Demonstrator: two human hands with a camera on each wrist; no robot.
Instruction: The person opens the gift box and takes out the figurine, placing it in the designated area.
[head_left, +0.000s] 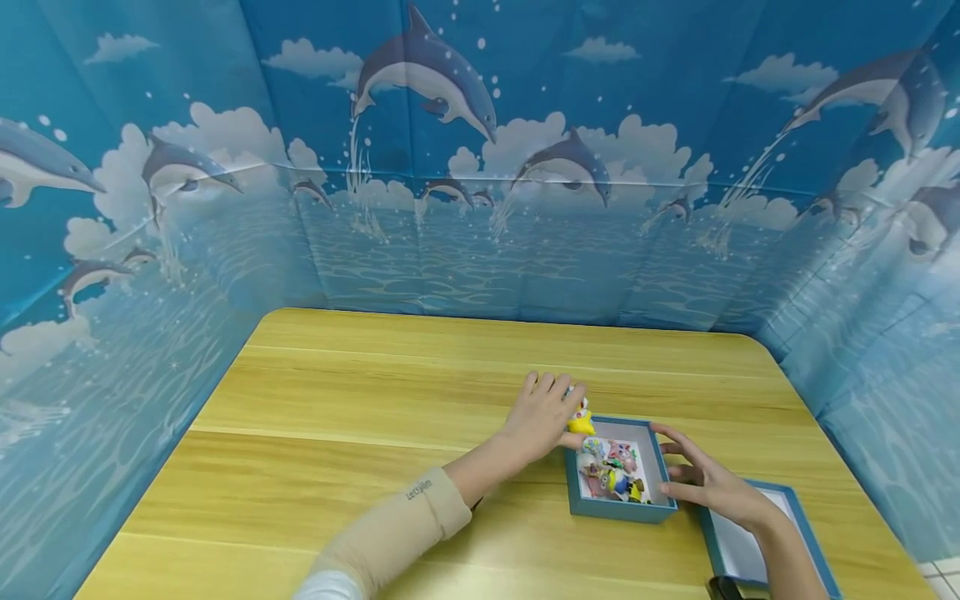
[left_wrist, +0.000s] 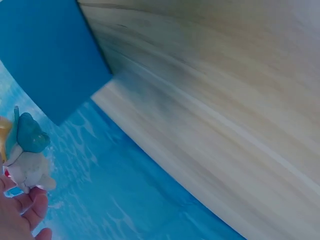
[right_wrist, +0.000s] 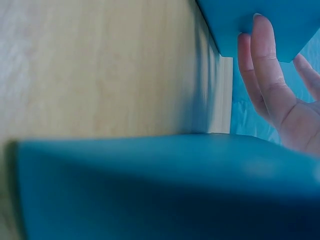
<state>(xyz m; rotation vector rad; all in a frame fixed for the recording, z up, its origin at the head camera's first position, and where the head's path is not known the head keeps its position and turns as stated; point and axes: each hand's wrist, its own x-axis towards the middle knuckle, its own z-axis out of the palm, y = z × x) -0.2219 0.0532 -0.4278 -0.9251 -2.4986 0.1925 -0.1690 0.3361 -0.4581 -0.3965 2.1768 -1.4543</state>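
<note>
My left hand (head_left: 542, 421) holds a small toy figurine (head_left: 581, 421) over the back left corner of a blue box (head_left: 621, 510). Yellow shows on the figurine in the head view; in the left wrist view the figurine (left_wrist: 31, 167) also has white and teal parts. Inside the open box lie several small colourful figurines (head_left: 618, 479), one of them yellow and blue. My right hand (head_left: 708, 483) rests against the box's right side with fingers spread. In the right wrist view its fingertips touch the blue wall (right_wrist: 295, 30).
A blue box lid (head_left: 731, 542) with a pale inside lies to the right of the box, under my right forearm. A black object (head_left: 726, 587) shows at the bottom edge. The wooden table (head_left: 360, 400) ends at a dolphin-print curtain (head_left: 465, 250).
</note>
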